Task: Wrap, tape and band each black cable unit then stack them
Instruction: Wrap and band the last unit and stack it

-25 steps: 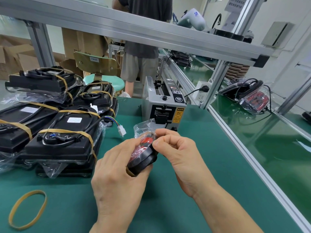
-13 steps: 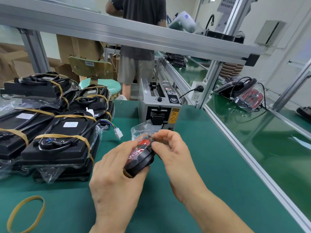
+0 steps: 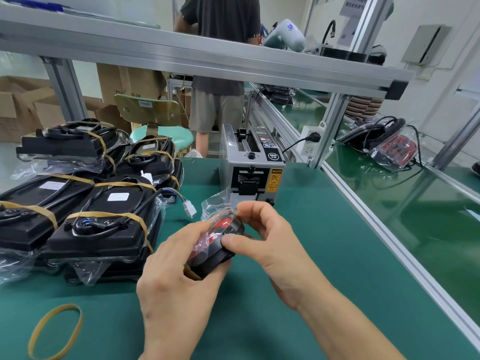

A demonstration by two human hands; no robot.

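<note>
Both your hands are on the small bagged unit (image 3: 218, 242), held just above the desk (image 3: 298, 229). Your left hand (image 3: 176, 276) cups it from below, your right hand (image 3: 270, 245) pinches its upper right edge. Its long axis tilts up and away, toward the tape dispenser (image 3: 253, 172), so your right's nearer for tape. The loose rubber band (image 3: 55, 331) waits near left, with the banded stack (image 3: 98, 224) beyond it.

Banded units (image 3: 104, 224) stack left; tape dispenser (image 3: 250, 170) behind centre; loose band (image 3: 55, 331) perhaps nearest, front-left.
</note>
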